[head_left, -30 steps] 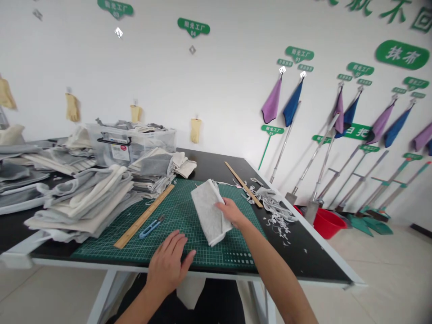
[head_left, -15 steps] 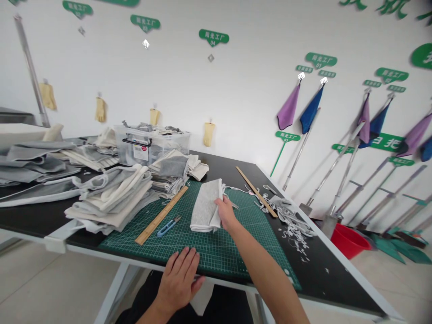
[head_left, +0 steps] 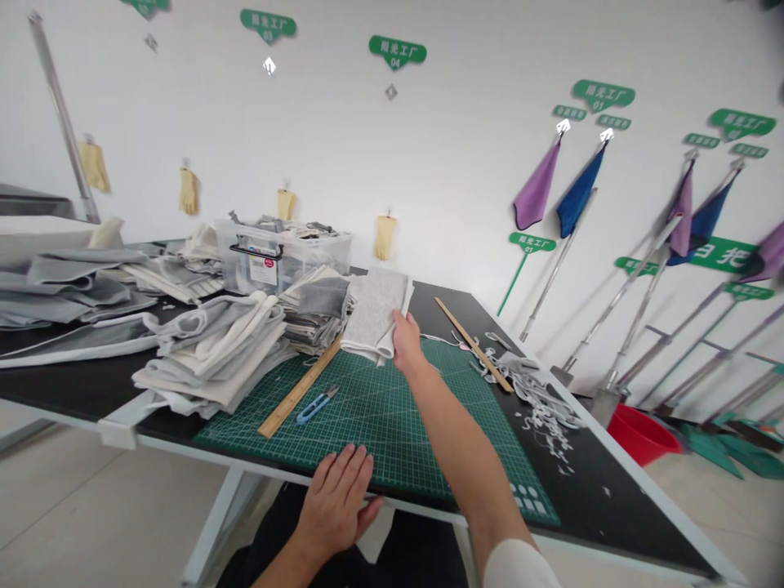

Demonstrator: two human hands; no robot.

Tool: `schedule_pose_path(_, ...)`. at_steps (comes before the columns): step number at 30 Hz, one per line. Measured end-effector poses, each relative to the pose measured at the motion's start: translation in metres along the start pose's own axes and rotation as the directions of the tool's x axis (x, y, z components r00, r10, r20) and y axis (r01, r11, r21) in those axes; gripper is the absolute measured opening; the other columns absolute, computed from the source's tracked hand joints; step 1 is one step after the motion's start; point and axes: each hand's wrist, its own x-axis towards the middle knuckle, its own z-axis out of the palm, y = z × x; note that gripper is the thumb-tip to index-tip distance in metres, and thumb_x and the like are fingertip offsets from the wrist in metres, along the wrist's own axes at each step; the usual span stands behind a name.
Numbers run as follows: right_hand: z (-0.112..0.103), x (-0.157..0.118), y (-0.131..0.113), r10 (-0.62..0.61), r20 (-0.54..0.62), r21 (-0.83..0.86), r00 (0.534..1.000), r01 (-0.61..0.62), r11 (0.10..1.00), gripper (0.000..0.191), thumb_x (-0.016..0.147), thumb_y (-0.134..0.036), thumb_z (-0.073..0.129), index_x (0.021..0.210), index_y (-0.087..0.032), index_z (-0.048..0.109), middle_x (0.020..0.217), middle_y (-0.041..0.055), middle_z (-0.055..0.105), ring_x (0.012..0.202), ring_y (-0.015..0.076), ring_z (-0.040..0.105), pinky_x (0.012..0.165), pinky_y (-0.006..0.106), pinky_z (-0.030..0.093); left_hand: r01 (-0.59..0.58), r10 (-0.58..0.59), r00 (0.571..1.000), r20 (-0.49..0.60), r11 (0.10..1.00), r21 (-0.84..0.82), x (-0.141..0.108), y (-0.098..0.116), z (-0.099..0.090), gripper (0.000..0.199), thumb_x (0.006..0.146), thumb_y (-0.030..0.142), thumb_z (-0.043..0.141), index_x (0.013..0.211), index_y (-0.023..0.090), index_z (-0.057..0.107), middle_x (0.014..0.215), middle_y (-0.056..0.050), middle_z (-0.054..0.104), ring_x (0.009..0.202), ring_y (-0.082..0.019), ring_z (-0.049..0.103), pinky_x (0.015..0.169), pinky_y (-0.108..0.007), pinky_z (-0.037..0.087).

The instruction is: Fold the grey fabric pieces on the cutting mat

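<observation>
your right hand [head_left: 405,339] has carried the folded grey cloth [head_left: 375,306] farther out since half a second ago. left to right: cloth pile [head_left: 211,355] overlapping the mat's left side; wooden ruler [head_left: 301,388], then blue snips [head_left: 314,407] on the green mat [head_left: 398,420]; your left hand [head_left: 336,506] at the near edge, fingers laid out straight; grey cloth at the mat's far edge, right fingers pinching its right side; second ruler [head_left: 474,344]; pale scraps [head_left: 542,400] on the black surface [head_left: 606,523].

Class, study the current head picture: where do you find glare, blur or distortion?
Head view: bright glints on several wall hooks; smeared lettering on the far-right signs; hanging cloths on the right slanting, likely wide-angle distortion; the held grey cloth softly lit, without glare.
</observation>
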Motion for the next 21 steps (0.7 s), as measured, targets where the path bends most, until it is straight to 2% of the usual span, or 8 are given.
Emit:
schedule_pose_path(6,-0.027,0.008,0.031,0.142,-0.083,-0.033,0.986,-0.145,0.989,0.02,0.068,-0.019,0.053,0.088,-0.019,0.053,0.07,0.0011,0.064,0.07,0.0188,0.066,0.065,0.03,0.055,0.016,-0.016,1.0,0.014,1.0,-0.009,0.001,0.002,-0.004,0.05,0.081,0.043,0.062,0.125,0.021,0.059,0.122,-0.008,0.067,0.118,-0.025,0.057,0.111,-0.04,0.028)
schedule_pose_path(12,-0.034,0.021,0.031,0.132,-0.1,0.019,0.986,-0.131,0.991,0.027,0.061,-0.015,0.053,0.088,-0.02,0.051,0.064,-0.0024,0.06,0.066,0.0184,0.064,0.061,0.029,0.055,0.002,-0.002,1.0,0.005,1.0,-0.017,-0.001,-0.001,-0.003,0.049,0.082,0.043,0.06,0.124,0.02,0.06,0.122,-0.006,0.067,0.118,-0.024,0.057,0.112,-0.039,0.028)
schedule_pose_path(16,-0.016,0.033,0.022,0.039,-0.032,0.106,0.999,-0.035,0.994,0.033,0.062,-0.014,0.054,0.094,-0.022,0.051,0.072,-0.0046,0.062,0.067,0.0145,0.063,0.064,0.027,0.054,-0.002,0.002,1.0,0.022,1.0,-0.004,-0.001,-0.002,-0.002,0.048,0.081,0.044,0.06,0.124,0.02,0.06,0.121,-0.006,0.067,0.118,-0.024,0.057,0.112,-0.038,0.028)
schedule_pose_path(21,0.033,0.061,0.002,-0.063,0.068,0.223,0.996,0.047,0.974,0.031,0.066,-0.014,0.057,0.096,-0.021,0.053,0.077,-0.0042,0.065,0.071,0.0134,0.063,0.068,0.027,0.055,-0.026,0.024,0.998,0.059,0.999,0.019,0.002,-0.004,-0.007,0.048,0.08,0.044,0.062,0.122,0.02,0.062,0.122,-0.007,0.067,0.119,-0.023,0.056,0.114,-0.038,0.026)
